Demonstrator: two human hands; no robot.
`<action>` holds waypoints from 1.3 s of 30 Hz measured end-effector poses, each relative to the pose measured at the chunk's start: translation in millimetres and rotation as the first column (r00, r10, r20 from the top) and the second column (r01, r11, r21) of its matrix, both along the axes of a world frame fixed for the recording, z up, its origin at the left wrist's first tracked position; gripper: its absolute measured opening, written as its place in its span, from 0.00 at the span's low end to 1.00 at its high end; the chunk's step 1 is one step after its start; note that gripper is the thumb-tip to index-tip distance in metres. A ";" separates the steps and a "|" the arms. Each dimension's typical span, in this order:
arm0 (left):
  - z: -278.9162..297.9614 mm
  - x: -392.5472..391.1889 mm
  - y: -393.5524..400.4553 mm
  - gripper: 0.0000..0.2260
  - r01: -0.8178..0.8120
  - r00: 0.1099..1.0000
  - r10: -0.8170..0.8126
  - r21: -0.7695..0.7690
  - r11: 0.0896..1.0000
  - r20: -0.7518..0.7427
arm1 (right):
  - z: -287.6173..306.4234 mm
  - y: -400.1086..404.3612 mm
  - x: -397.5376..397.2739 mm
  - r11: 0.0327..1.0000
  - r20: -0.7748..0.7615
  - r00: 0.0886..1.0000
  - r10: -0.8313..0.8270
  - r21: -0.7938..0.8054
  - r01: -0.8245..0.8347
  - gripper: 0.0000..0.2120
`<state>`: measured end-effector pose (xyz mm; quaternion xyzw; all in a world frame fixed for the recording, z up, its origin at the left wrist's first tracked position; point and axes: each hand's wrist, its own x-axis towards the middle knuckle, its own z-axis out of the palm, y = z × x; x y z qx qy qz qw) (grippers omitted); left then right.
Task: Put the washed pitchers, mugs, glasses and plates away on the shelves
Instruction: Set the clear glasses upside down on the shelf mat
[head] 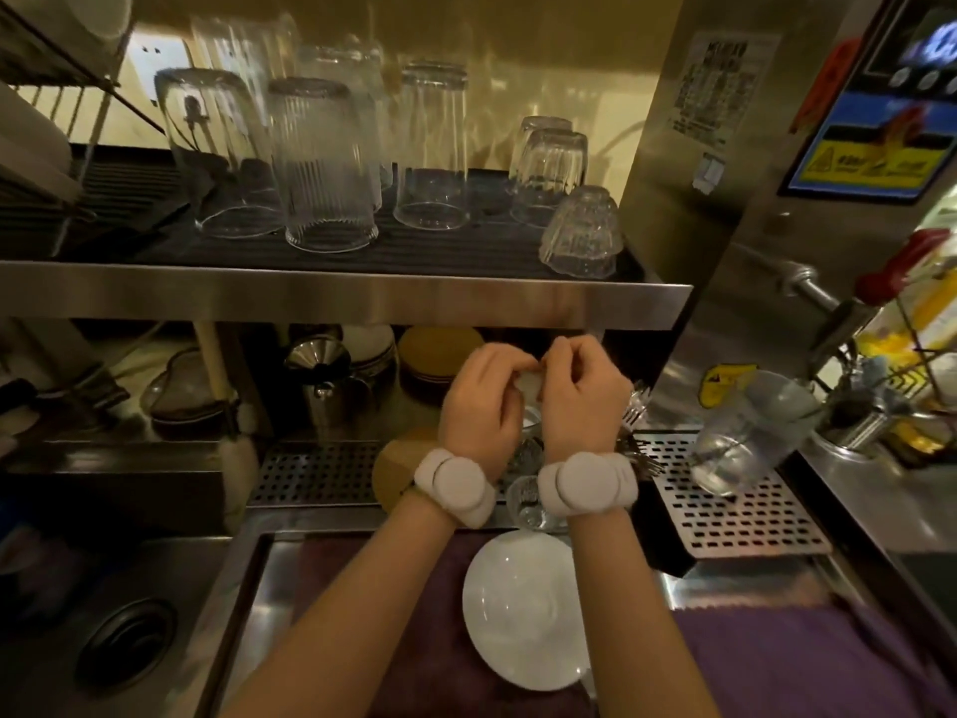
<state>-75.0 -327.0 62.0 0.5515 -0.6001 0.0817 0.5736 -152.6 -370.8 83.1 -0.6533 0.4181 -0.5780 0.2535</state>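
Under shelf (342, 295): both hands together, well above plate (523, 608)
Left hand (479, 391): pinching small white item (529, 384)
Right hand (582, 391): pinching same item
Item identity: cannot tell

White plate (520, 608) on purple cloth (777, 660) — clear ribbed glass (326, 168) — yellow-blue warning label (875, 152).

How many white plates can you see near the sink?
1. The white plate lies on the purple cloth below both wrists. Brown plates are stacked under the shelf; more white ones may be hidden behind the hands.
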 end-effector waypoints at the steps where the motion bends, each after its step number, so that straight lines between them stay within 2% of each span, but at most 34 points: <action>1: -12.2 -2.6 1.5 0.10 0.005 0.999 -0.003 0.082 0.997 -0.032 | -9.1 1.3 -1.7 1.000 -0.013 1.000 -0.015 0.018 0.015 0.13; 5: -59.6 -9.5 7.0 0.14 0.046 0.990 0.013 0.415 0.909 -0.140 | -45.9 5.0 -13.6 0.988 -0.052 0.993 -0.102 0.112 0.108 0.13; 8: -88.2 -17.0 11.0 0.25 0.104 0.981 0.020 0.610 0.786 -0.192 | -65.8 7.0 -26.7 0.960 -0.041 0.986 -0.160 0.228 0.165 0.14; 12: -111.7 -32.1 8.1 0.35 0.127 0.977 0.041 0.723 0.679 -0.211 | -82.6 7.4 -40.7 0.922 -0.141 0.956 -0.257 0.259 0.286 0.17; 17: -120.9 -41.8 -0.5 0.41 0.085 0.987 0.049 0.756 0.649 -0.153 | -102.0 11.1 -51.6 0.884 -0.238 0.934 -0.268 0.326 0.336 0.15; 26: -129.4 -49.7 -12.1 0.38 -0.008 0.996 0.066 0.712 0.702 -0.054 | -136.3 15.8 -63.3 0.783 -0.381 0.900 -0.214 0.483 0.391 0.18; 30: -128.0 -51.1 -12.9 0.38 0.018 0.994 0.062 0.677 0.736 -0.093 | -151.1 14.1 -65.3 0.748 -0.478 0.872 -0.104 0.540 0.385 0.19; 39: -117.9 -54.0 0.6 0.42 0.152 0.965 -0.001 0.555 0.818 -0.264 | -160.3 14.2 -63.3 0.725 -0.446 0.891 -0.085 0.586 0.363 0.17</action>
